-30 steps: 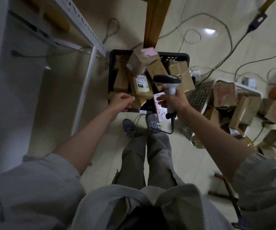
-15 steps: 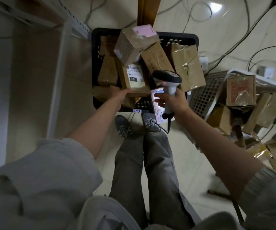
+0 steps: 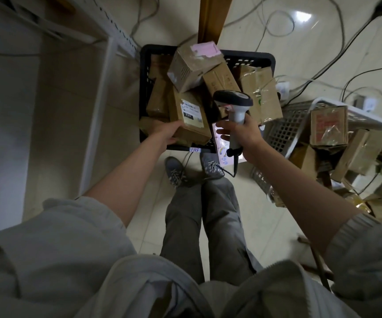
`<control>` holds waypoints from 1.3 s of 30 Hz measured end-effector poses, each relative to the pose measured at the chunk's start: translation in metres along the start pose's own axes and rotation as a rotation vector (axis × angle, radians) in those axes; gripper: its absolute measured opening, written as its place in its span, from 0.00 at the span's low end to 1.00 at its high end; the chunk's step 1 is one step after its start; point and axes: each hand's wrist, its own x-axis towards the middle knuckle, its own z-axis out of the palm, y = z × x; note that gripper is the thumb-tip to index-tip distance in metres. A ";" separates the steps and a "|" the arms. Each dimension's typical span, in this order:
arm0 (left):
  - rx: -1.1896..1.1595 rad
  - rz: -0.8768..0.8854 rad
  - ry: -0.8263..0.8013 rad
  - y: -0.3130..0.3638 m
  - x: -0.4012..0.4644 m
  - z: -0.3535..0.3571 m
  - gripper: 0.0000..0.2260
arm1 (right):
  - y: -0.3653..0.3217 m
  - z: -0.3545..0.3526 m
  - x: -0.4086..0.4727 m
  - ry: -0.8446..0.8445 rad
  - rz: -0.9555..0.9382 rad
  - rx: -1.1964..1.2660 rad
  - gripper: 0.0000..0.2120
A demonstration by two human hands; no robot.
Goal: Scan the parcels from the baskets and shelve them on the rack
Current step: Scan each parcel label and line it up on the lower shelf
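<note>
Left hand: my left hand (image 3: 166,134) reaches into the near left corner of the black plastic basket (image 3: 249,58) at upper centre of the frame; the fingers curl under the near end of the brown cardboard parcel with a white shipping label (image 3: 191,115) and grip it.
Labelled parcel: it lies tilted among the others in the basket, label up, with a black patch reading 220.
Right hand: my right hand (image 3: 240,131) is wrapped round the handle of the grey and black handheld barcode scanner (image 3: 233,104), index finger stretched out to the left; the scanner head sits above the hand, over the basket's right half.
Scanner cable: a dark cord (image 3: 234,166) hangs from the handle's foot toward my grey shoes (image 3: 176,171).
Other parcels in the basket: a taped brown box with a pink label (image 3: 192,65) rests on top of the pile at the far side; a brown box wrapped in clear tape (image 3: 262,97) leans at the right.
Basket tag: a small white slip reading 1103 (image 3: 195,149) sits on the near rim.
Second basket: a light grey plastic basket (image 3: 284,131) at right of the frame is tipped over, with brown boxes (image 3: 329,125) spilled around it.
Rack: the white metal rack (image 3: 104,88) stands at upper left, its upright just beside the black basket.
Floor: pale tiles crossed by loose cables (image 3: 323,72).
</note>
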 end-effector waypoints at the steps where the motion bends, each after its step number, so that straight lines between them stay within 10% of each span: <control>1: 0.001 -0.003 0.007 0.000 -0.008 -0.002 0.25 | -0.004 0.000 -0.005 -0.003 0.001 -0.011 0.12; 22: -0.350 0.091 0.020 -0.078 -0.211 -0.094 0.17 | -0.083 0.025 -0.192 -0.264 -0.204 -0.398 0.13; 39: -0.779 0.425 0.283 -0.298 -0.421 -0.150 0.23 | -0.003 0.104 -0.400 -0.733 -0.464 -0.706 0.08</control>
